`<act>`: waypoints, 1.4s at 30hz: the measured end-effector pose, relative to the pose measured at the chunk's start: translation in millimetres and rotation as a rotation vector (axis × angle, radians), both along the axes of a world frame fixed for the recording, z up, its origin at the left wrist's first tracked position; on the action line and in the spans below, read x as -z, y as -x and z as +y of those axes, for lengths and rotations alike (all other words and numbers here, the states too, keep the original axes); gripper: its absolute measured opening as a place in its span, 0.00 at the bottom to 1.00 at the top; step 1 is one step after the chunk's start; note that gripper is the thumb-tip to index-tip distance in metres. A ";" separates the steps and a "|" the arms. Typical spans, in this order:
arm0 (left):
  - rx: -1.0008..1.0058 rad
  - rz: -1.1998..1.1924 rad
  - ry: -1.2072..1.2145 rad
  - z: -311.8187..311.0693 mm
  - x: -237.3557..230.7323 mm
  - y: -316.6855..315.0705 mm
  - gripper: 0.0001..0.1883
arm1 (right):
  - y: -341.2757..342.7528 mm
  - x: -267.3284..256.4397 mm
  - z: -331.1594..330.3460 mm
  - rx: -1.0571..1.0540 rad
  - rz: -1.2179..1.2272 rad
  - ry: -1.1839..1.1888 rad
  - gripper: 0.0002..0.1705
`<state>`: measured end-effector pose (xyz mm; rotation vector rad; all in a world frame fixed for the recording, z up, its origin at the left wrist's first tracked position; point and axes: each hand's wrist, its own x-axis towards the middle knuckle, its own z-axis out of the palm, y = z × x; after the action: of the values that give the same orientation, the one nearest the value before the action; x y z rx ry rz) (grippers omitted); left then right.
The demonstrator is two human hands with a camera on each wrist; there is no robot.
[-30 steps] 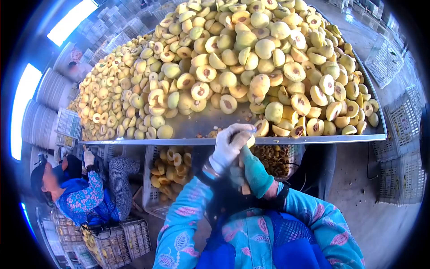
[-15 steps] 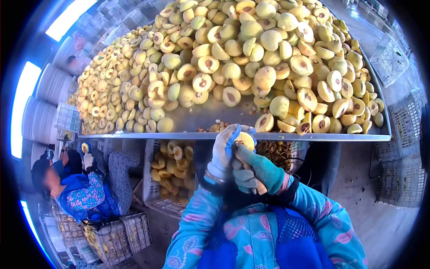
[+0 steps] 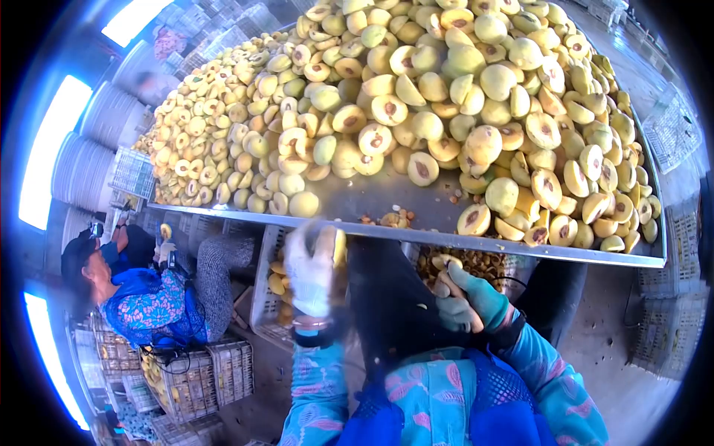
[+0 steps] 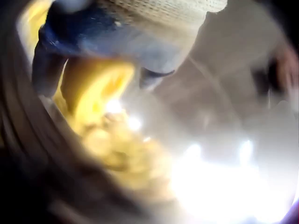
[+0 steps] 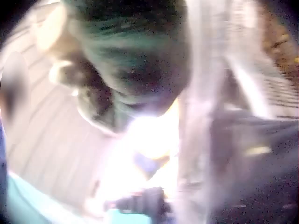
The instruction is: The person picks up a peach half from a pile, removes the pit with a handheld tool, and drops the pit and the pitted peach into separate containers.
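Over the crate's edge at the left, the white-gloved left hand [image 3: 311, 271] is blurred and holds a yellow fruit half [image 3: 340, 248]. Bluish glove fingers [image 4: 117, 37] curl over that fruit half [image 4: 100, 91] in the left wrist view. In front of the body, the teal-gloved right hand [image 3: 476, 297] grips a tan handle [image 3: 462, 301], its lower end sticking out below the fingers. The tool's working end cannot be made out. The right wrist view is blurred; it shows the green glove [image 5: 135, 60] with its fingers curled.
A metal table [image 3: 446, 239] bears a large heap of halved fruit [image 3: 428, 126]. Below it stand a crate [image 3: 264, 297] with fruit at the left and a container of brown bits [image 3: 483, 264]. Another person [image 3: 152, 297] sits at the left, near stacked crates [image 3: 232, 375].
The hands, together around a fruit half before, are now apart. The left hand has moved left with a fruit half; the right has moved slightly right with the handle. The head view has shifted.
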<state>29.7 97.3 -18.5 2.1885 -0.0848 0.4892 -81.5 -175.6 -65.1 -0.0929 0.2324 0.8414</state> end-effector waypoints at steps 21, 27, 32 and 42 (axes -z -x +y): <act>0.636 0.635 1.164 -94.9 -16.2 0.7 0.29 | -4.3 -59.1 11.2 0.329 -0.746 1.423 0.21; 0.516 0.413 0.802 -128.6 -14.5 19.7 0.19 | -13.6 -63.8 17.5 0.425 -0.980 1.932 0.21; 0.392 0.371 0.710 -144.1 -23.6 27.0 0.13 | -12.9 -51.0 25.9 0.514 -0.923 1.920 0.21; 0.399 0.265 0.742 -156.5 -14.0 31.9 0.10 | -4.7 -39.9 47.6 0.700 -0.717 1.638 0.12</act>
<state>-2.2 -59.1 -4.4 1.4365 -0.1620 -0.0149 -76.8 -127.9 -25.2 -1.7074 0.1950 -0.2942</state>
